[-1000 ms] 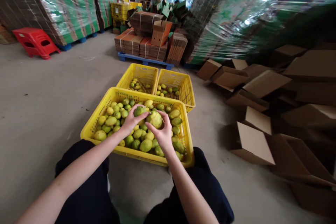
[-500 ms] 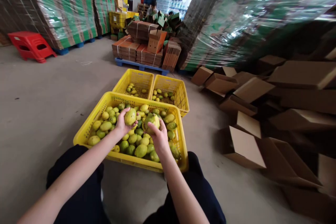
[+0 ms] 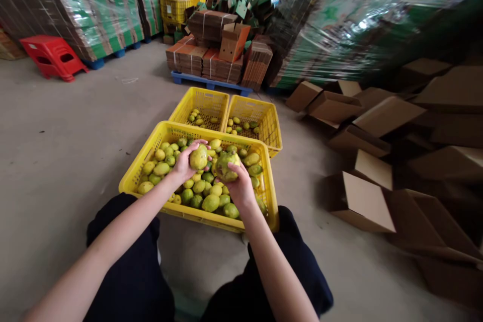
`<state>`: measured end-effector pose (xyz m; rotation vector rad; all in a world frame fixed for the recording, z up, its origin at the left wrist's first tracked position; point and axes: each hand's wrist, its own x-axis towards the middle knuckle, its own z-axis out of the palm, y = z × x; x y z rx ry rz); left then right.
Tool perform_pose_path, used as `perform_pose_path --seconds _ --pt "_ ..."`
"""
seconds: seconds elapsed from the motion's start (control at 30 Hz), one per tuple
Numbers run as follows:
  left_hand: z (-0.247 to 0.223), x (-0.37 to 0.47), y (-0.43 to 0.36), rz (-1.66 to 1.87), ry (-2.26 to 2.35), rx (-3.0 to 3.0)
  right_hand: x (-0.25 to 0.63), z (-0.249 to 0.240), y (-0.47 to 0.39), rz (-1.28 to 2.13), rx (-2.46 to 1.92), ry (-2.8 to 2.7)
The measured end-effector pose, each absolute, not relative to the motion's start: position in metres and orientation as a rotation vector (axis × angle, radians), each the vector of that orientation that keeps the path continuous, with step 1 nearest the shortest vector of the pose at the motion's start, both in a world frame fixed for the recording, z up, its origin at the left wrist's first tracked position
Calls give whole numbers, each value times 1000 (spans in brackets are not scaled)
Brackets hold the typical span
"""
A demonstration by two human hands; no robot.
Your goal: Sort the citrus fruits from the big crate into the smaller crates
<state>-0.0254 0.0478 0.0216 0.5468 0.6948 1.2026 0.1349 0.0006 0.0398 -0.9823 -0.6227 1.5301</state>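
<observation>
My left hand [image 3: 185, 162] is closed around a yellow-green lemon [image 3: 198, 158], held over the large yellow crate [image 3: 145, 139]. Close beside it, my right hand [image 3: 241, 185] grips a bigger, greener lemon [image 3: 227, 166] with dark blemishes on its skin. The two fruits are near each other but apart. Beneath them the large crate holds many loose lemons [image 3: 210, 203], from yellow to dark green. My forearms hide part of the fruit and the crate's near rim.
Two smaller yellow crates [image 3: 199, 96] [image 3: 253, 104] with a few lemons each stand behind the large one. Open cardboard boxes [image 3: 368, 201] lie at right. Flattened cartons [image 3: 222, 65] sit on a blue pallet [image 3: 211, 82]. A red stool [image 3: 55, 56] stands left, near wrapped stacks [image 3: 94, 5].
The view has tilted down and shifted left. Both lemons stay in my hands; the right one has been turned, with a dark blemished side now showing.
</observation>
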Motion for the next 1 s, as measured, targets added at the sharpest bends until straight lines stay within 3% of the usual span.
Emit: perform_pose_path --seconds 0.43,1.0 --pt "29 -18 38 984 763 209 136 28 8 1779 -942 -558" --pt "34 -28 34 1072 668 716 135 39 -2 1752 -839 -760"
